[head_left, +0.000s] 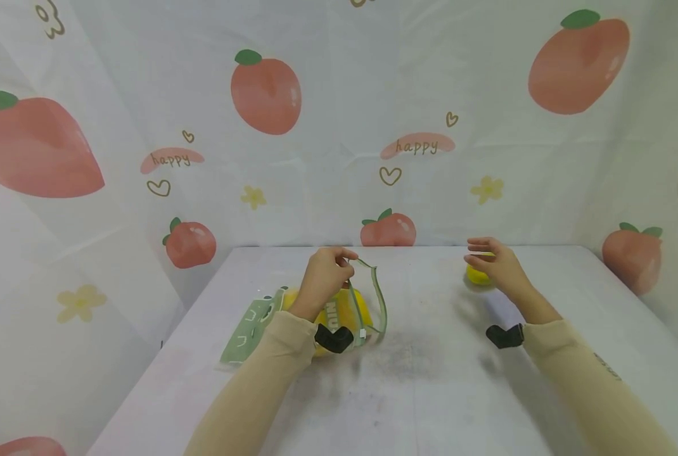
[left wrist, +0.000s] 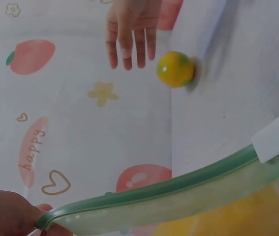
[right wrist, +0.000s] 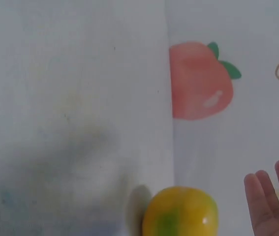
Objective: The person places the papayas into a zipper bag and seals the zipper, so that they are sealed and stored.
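Observation:
My left hand (head_left: pixel 326 273) pinches the rim of a zip bag (head_left: pixel 246 335) at the middle-left of the table. The bag's green zip edge (left wrist: pixel 164 189) stretches away from the fingertips, its mouth spread in a loop, with a white slider (left wrist: pixel 275 137) on it. A frog-like print covers its green end, and a yellow part with white lettering (head_left: pixel 332 313) lies under and beside the left hand. My right hand (head_left: pixel 500 266), fingers extended, hovers beside a round yellow fruit with green patches (right wrist: pixel 180 214). The fruit rests near the table's far edge, partly hidden by that hand in the head view.
The white table (head_left: pixel 430 405) ends at the back against a hanging cloth (head_left: pixel 327 158) printed with peaches, hearts and flowers. This cloth also surrounds the table's left and right sides. A black strap (head_left: pixel 334 339) sits on each wrist.

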The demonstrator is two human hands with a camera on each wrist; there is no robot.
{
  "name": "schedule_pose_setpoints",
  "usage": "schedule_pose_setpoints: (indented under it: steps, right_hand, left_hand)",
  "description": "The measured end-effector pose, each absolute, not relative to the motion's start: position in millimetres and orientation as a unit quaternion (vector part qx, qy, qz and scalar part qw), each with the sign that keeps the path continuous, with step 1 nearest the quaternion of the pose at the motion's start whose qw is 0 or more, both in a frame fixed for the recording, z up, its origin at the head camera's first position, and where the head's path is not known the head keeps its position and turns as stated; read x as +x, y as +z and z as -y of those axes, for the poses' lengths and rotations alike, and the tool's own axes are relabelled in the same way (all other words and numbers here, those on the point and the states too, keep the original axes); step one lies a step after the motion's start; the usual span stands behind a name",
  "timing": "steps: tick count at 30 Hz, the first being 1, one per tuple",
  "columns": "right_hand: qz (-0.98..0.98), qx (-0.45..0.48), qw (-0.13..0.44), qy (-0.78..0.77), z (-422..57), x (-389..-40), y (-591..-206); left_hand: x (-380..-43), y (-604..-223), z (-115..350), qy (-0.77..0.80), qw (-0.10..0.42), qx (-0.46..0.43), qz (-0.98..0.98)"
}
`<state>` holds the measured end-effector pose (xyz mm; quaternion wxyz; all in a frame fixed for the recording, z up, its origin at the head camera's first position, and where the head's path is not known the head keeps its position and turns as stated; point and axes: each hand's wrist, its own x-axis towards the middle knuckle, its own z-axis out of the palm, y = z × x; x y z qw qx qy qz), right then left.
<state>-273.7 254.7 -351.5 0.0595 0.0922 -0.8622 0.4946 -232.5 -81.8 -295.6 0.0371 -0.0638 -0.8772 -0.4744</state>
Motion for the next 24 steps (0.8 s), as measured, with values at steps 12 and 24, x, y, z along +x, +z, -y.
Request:
schedule_pose_setpoints:
  steps: [12, 24]
  right_hand:
    - [0.873, 0.023, 0.054, 0.484, -269, -285, -364]
    - [0.864, -0.087, 0.074, 0.490, -276, -294, -378]
  left_hand:
    - [-234, -297, 82, -0.475, 0.035, -0.061, 0.877]
    - [-235, -298, 82, -0.464, 0.037, -0.060, 0.883]
